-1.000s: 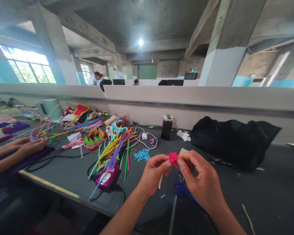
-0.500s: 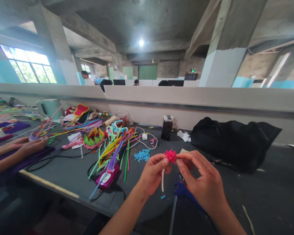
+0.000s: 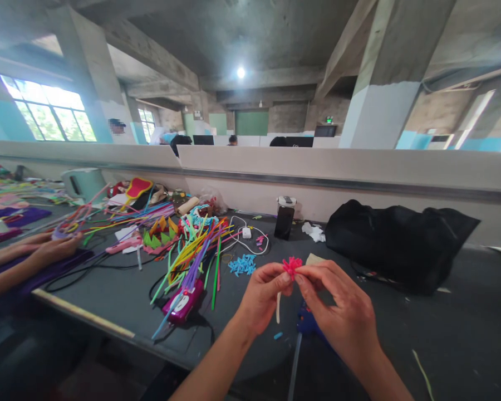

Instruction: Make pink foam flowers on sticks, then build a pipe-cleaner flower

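The dark tabletop (image 3: 442, 334) carries a black bag (image 3: 396, 242) and a loose pile of pipe cleaners (image 3: 192, 245). Above a blue glue gun (image 3: 307, 323), the left hand (image 3: 261, 301) pinches a pale stem (image 3: 278, 312) and the right hand (image 3: 342, 312) pinches its pink flower head (image 3: 291, 265), which looks formed; only petal shaping seems left.

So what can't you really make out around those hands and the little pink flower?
Head view:
- The pink flower: its base is covered by fingertips of the left hand and right hand.
- The pale stem: its top is hidden in the left hand.
- The blue tool: mostly behind the right hand, type unclear.
- A co-worker's hands: arms cut by the left edge, their piece too small to tell.
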`<action>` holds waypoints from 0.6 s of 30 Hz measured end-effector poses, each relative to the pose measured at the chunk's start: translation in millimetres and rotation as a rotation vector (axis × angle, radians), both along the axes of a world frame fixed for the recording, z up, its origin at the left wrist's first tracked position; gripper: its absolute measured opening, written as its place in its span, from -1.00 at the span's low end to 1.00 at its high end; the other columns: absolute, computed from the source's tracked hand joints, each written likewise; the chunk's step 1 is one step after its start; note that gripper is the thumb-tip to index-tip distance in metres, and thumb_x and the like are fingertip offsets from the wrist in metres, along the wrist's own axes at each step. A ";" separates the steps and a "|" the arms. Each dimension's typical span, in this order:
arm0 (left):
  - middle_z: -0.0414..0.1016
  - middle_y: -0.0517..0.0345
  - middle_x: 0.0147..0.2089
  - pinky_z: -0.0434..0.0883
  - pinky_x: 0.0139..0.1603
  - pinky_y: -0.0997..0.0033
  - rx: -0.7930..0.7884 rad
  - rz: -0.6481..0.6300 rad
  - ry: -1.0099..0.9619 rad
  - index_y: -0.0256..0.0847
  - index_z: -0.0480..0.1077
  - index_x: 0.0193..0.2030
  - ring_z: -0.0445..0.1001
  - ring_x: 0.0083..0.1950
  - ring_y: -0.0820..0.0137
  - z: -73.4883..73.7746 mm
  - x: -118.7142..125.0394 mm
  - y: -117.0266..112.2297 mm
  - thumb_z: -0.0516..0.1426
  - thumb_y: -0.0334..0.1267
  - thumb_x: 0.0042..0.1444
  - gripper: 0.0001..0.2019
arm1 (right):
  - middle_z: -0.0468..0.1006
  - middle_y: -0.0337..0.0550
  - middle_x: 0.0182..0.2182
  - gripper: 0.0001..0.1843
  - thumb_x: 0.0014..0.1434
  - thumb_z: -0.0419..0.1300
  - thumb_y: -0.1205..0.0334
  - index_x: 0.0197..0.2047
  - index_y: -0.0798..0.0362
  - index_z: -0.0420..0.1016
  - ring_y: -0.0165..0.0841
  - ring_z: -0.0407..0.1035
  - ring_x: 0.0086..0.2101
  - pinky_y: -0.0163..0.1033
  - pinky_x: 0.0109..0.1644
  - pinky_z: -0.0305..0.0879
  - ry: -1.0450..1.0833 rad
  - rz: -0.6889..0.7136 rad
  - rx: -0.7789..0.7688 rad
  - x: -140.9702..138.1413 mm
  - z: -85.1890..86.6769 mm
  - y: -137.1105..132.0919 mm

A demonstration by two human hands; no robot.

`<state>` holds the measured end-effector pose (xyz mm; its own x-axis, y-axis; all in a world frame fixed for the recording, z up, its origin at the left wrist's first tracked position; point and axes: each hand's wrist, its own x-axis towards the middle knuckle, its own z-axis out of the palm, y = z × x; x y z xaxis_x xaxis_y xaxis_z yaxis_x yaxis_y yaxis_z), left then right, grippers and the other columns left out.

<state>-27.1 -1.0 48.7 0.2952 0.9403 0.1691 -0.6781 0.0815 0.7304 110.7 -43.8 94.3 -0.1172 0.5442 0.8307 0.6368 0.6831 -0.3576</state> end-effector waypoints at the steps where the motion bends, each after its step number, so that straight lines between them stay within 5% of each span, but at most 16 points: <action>1: 0.50 0.20 -0.47 0.25 -0.34 0.52 0.004 0.001 -0.003 -0.22 0.60 -0.37 0.34 -0.46 0.57 -0.3 0.5 -0.1 0.41 -0.28 -0.13 -0.84 | 0.52 -0.23 -0.36 -0.91 0.26 0.16 0.35 -0.23 0.00 0.49 -0.42 0.42 -0.35 -0.33 -0.25 0.34 0.007 0.003 -0.008 -0.2 0.4 0.0; 12: 0.50 0.17 -0.44 0.28 -0.29 0.47 0.010 0.015 0.040 -0.24 0.60 -0.38 0.37 -0.41 0.51 -1.7 3.9 -1.8 0.43 -0.26 -0.17 -0.80 | 0.42 -0.25 -0.44 -0.86 0.28 0.11 0.33 -0.34 0.03 0.41 -0.41 0.32 -0.40 -0.31 -0.33 0.24 0.032 0.022 -0.085 1.9 2.2 -3.3; 18: 0.45 0.22 -0.51 0.20 -0.43 0.53 0.051 -0.004 0.017 -0.25 0.57 -0.37 0.29 -0.51 0.57 -1.1 4.7 -1.8 0.41 -0.25 -0.12 -0.82 | 0.44 -0.27 -0.44 -0.84 0.30 0.12 0.32 -0.35 0.02 0.41 -0.43 0.33 -0.39 -0.31 -0.30 0.25 0.037 0.043 -0.096 2.9 3.1 -2.1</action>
<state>-22.4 -2.8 47.6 0.3017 0.9295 0.2122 -0.6656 0.0460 0.7449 113.5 -45.9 97.3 -0.1126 0.6168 0.7790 0.5929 0.6709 -0.4455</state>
